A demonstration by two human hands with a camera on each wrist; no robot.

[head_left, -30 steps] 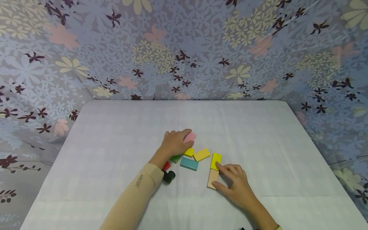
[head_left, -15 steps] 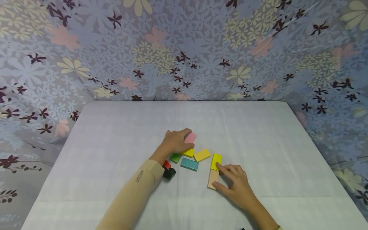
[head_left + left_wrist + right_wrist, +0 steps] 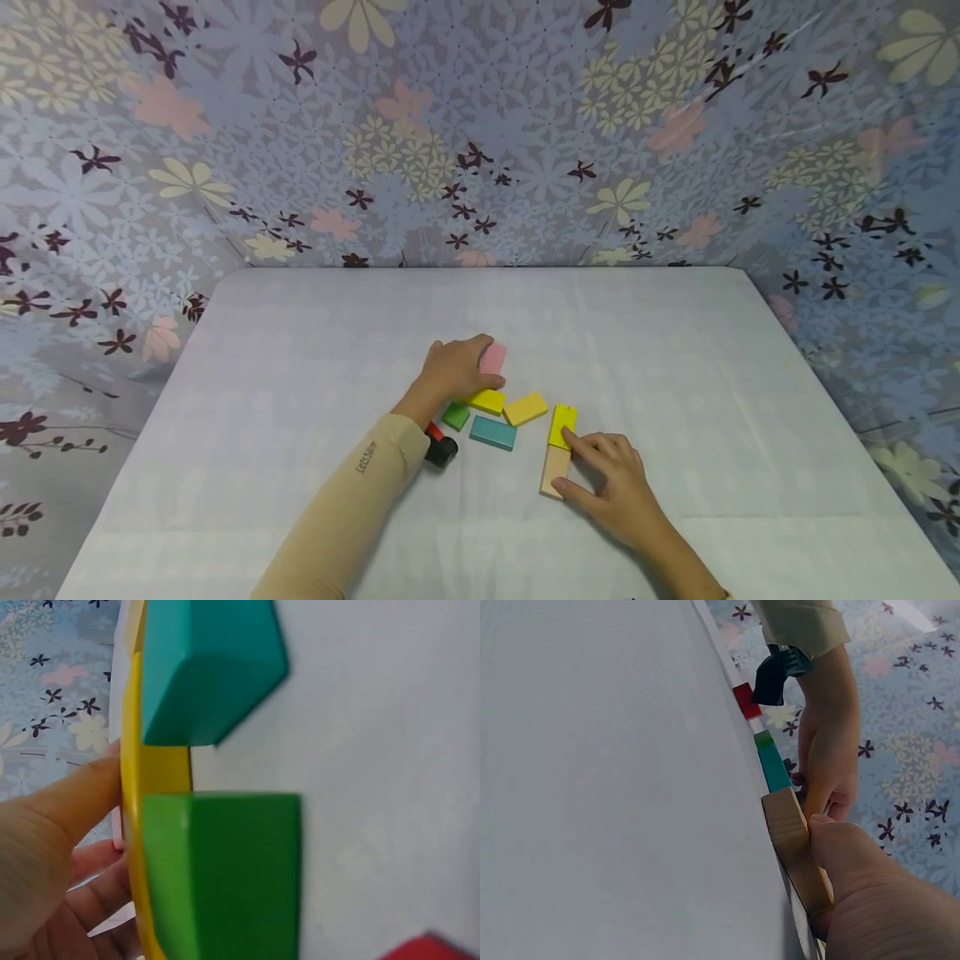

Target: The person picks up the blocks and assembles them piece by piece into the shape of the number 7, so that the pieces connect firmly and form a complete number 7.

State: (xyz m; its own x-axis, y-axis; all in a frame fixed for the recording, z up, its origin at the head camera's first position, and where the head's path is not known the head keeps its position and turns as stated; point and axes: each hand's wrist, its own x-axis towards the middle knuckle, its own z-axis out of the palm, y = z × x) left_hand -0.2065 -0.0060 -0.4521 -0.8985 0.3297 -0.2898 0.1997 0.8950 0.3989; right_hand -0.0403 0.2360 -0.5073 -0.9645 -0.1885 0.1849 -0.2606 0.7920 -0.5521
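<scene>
My left hand (image 3: 453, 369) pinches a pink block (image 3: 492, 359) between thumb and fingers at the middle of the table. Right below the thumb lies a bright yellow block (image 3: 487, 402); in the left wrist view it largely hides the pink one. My right hand (image 3: 613, 477) touches two blocks set end to end: its index finger is at a yellow block (image 3: 562, 426), its thumb at a plain wooden block (image 3: 555, 472). The right wrist view shows that thumb against the wooden block's (image 3: 793, 840) edge.
Between the hands lie a pale yellow block (image 3: 526, 408) and a teal block (image 3: 493, 432). A green block (image 3: 456, 415) and a red block (image 3: 435, 431) sit by the left forearm, near the black wrist camera (image 3: 442, 452). White cloth covers the table (image 3: 697, 350); flowered fabric (image 3: 480, 125) surrounds it.
The pink block has turned a little in my left hand and stands more upright in view. The bright yellow block below it shows more of its length. My right hand has kept its place.
</scene>
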